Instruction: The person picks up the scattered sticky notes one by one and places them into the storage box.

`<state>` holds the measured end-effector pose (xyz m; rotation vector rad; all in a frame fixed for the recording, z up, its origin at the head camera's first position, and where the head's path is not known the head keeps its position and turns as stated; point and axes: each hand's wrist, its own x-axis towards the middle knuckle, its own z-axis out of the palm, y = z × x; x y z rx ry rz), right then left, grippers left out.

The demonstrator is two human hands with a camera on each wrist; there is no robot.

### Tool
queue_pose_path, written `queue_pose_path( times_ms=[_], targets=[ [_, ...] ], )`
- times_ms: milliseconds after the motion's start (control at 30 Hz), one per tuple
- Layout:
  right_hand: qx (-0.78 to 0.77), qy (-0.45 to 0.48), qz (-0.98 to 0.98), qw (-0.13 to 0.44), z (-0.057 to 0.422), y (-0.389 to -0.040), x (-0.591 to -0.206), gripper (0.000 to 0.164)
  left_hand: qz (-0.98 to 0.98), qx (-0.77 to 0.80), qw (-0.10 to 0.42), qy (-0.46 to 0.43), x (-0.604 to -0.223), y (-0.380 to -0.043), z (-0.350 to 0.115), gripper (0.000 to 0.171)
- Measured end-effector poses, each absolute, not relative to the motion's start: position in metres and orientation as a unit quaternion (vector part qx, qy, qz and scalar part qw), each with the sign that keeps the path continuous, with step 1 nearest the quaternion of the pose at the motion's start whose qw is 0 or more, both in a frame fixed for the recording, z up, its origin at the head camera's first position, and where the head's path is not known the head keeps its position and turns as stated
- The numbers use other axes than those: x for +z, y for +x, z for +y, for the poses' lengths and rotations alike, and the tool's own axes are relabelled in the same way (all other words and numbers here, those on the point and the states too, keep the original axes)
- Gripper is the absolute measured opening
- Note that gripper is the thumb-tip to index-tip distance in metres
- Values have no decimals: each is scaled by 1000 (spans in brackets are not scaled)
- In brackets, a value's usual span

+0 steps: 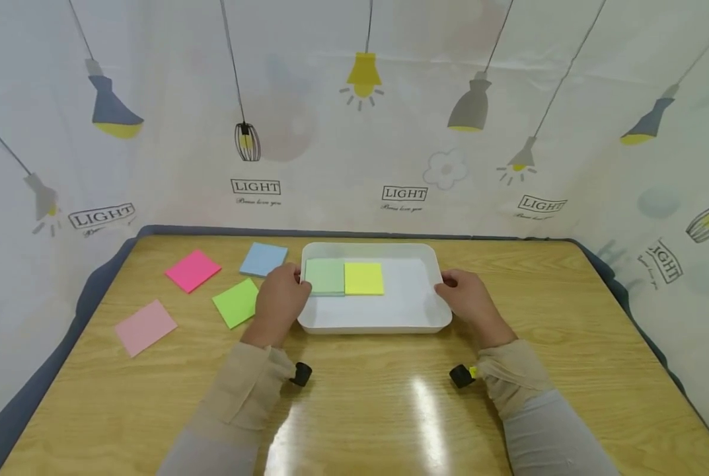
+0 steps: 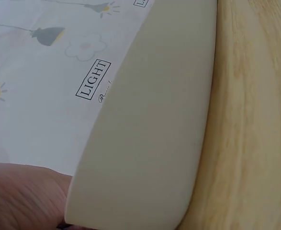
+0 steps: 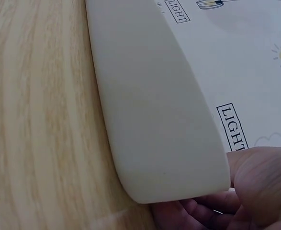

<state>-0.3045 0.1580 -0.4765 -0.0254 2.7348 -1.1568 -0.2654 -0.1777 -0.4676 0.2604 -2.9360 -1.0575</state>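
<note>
A shallow white tray (image 1: 413, 311) sits on the wooden table, its outer wall filling much of the left wrist view and the right wrist view. Inside it, at the left and centre, a pale green sticky note pad (image 1: 324, 276) and a yellow sticky note pad (image 1: 363, 278) lie side by side. My left hand (image 1: 281, 299) grips the tray's left end, thumb over the rim. At the opposite end my right hand (image 1: 472, 301) pinches the right rim between thumb and fingers. Fingers under the tray's edge are partly hidden.
Left of the tray lie a blue pad (image 1: 263, 259), a hot pink pad (image 1: 193, 270), a lime green pad (image 1: 235, 304), partly behind my left hand, and a light pink pad (image 1: 146, 328). A lamp-printed curtain (image 1: 330, 152) stands along the table's back and sides.
</note>
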Motion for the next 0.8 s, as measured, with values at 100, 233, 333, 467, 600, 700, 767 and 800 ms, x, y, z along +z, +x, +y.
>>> queue_pose_path(
  times_ms=[100,233,333,467,600,700,767,800],
  targets=[
    [-389,-5,917,86,158,-305,-478,39,-942,-325,-1,83,-466,-266,-180,19],
    [-396,0,913,96,157,-305,-479,40,-947,-309,-9,83,-457,-263,-182,31],
    [-399,3,912,99,157,-303,-478,40,-949,-307,4,74,-446,-261,-188,48],
    [-400,5,911,99,156,-301,-476,41,-952,-295,37,69,-432,-259,-204,58],
    [-404,12,908,106,156,-301,-475,41,-960,-268,48,66,-424,-255,-225,59],
    [-404,16,908,109,156,-303,-475,40,-967,-246,41,53,-425,-251,-241,61],
    [-404,14,908,110,156,-303,-475,39,-972,-229,33,44,-429,-248,-251,62],
    [-404,13,908,111,156,-303,-475,39,-974,-220,28,39,-432,-246,-256,62]
  ],
)
